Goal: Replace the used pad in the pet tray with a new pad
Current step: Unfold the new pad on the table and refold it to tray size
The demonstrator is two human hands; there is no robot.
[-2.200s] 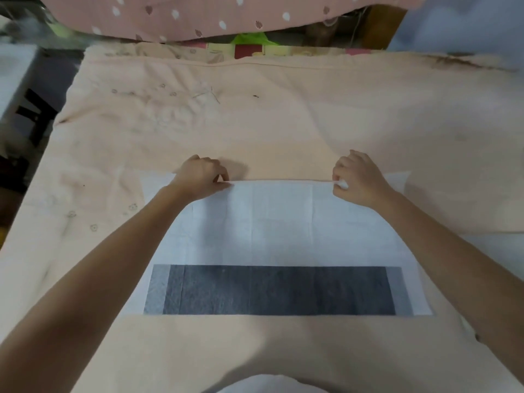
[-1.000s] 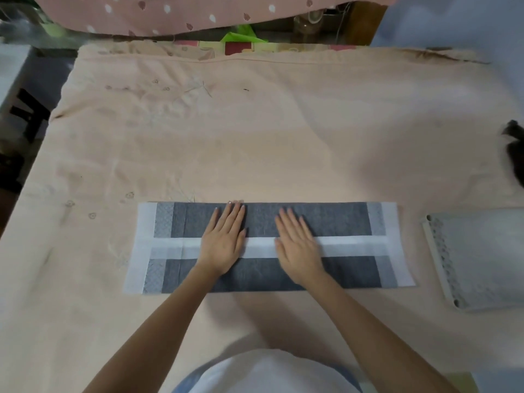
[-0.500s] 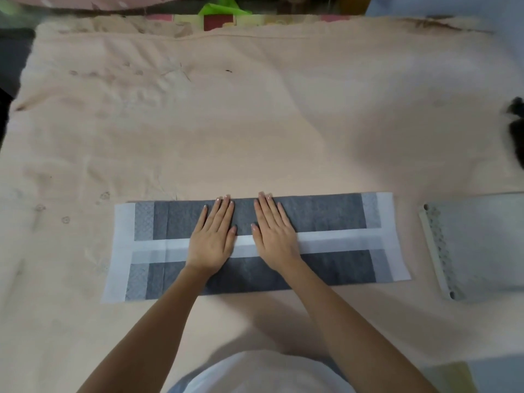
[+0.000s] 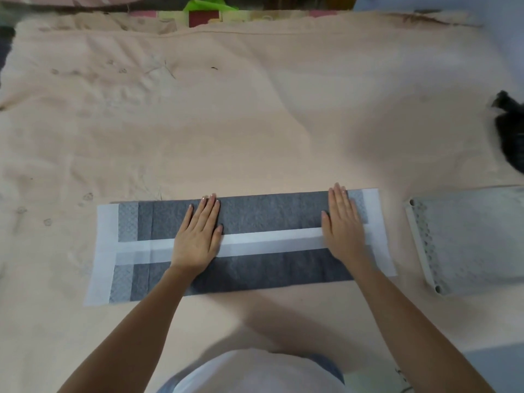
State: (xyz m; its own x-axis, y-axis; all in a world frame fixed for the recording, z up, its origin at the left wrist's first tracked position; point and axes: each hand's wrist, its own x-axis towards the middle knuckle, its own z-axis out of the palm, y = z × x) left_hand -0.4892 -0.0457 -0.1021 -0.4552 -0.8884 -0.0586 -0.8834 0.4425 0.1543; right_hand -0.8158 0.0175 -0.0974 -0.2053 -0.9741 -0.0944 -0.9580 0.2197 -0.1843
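Note:
A folded pad (image 4: 272,214), dark grey with white borders, lies as a long strip on the peach cloth in front of me. Both long sides are folded inward, leaving a white band along the middle. My left hand (image 4: 198,236) presses flat on the strip a little left of its centre, fingers straight. My right hand (image 4: 344,225) lies flat near the strip's right end, fingers straight. The pale grey pet tray (image 4: 470,239) with a perforated rim sits to the right of the pad, partly cut off by the frame edge.
The peach cloth (image 4: 255,123) covers the whole work surface and is wrinkled and stained at the far left. A dark furry shape (image 4: 510,131) sits at the right edge. Colourful clutter (image 4: 204,9) lies beyond the cloth's far edge.
The far half of the pad was folded toward me into a narrow strip. Since then my right hand has slid from the centre to the right end; my left hand stayed.

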